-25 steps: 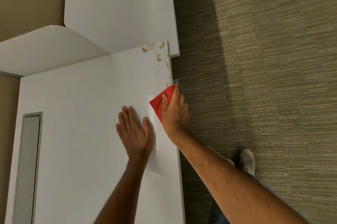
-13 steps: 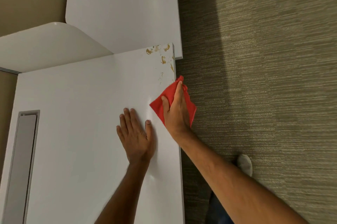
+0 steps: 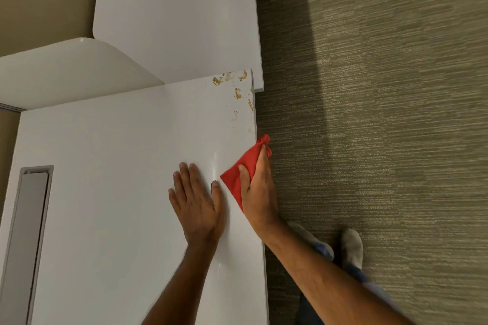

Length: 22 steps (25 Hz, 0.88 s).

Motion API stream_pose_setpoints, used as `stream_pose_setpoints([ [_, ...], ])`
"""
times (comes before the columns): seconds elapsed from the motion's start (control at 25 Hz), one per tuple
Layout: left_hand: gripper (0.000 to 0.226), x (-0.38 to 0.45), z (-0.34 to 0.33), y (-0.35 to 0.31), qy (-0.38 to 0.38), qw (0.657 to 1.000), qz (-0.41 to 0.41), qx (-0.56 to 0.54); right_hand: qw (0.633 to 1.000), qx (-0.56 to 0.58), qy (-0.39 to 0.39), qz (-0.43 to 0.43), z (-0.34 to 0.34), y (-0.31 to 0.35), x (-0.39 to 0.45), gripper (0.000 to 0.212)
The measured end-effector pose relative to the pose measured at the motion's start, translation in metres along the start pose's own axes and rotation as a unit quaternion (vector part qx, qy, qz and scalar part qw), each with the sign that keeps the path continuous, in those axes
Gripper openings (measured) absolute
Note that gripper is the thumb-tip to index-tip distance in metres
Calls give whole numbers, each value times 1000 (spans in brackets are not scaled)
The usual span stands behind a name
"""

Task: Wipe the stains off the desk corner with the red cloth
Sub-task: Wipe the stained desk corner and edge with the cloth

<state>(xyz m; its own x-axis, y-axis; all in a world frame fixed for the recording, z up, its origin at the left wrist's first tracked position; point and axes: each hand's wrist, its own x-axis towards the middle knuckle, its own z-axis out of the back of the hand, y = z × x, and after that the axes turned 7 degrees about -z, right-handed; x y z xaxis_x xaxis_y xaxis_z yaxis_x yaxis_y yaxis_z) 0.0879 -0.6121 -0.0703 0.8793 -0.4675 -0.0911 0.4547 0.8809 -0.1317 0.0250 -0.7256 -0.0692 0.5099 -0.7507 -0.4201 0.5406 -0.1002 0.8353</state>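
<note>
Brownish-yellow stains mark the far right corner of the white desk. My right hand presses the red cloth flat against the desk's right edge, a little nearer to me than the stains; the cloth's tip hangs past the edge. My left hand lies flat on the desk top with fingers spread, just left of the cloth, holding nothing.
A second white desk adjoins behind, and a curved white panel sits at the left. A grey cable slot runs along the desk's left side. Carpet lies to the right, with my feet on it.
My right hand with the cloth slid along the right edge toward the stains, the cloth bunching over the edge. The stain nearest the hand looks wiped away. My left hand stayed put.
</note>
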Motion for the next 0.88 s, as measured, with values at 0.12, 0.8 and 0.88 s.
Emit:
stream_pose_setpoints([
  [0.12,77,0,-1,1,-4,1000,-4,-4,1000,-11,-9,14,0,10,21,79],
  [0.8,74,-1,-4,4,-8,1000,-11,-16,997,20,-12,69,-1,23,72,70],
  [0.88,75,-1,-4,4,-10,1000,-12,-15,997,3,-22,73,-1,30,85,70],
])
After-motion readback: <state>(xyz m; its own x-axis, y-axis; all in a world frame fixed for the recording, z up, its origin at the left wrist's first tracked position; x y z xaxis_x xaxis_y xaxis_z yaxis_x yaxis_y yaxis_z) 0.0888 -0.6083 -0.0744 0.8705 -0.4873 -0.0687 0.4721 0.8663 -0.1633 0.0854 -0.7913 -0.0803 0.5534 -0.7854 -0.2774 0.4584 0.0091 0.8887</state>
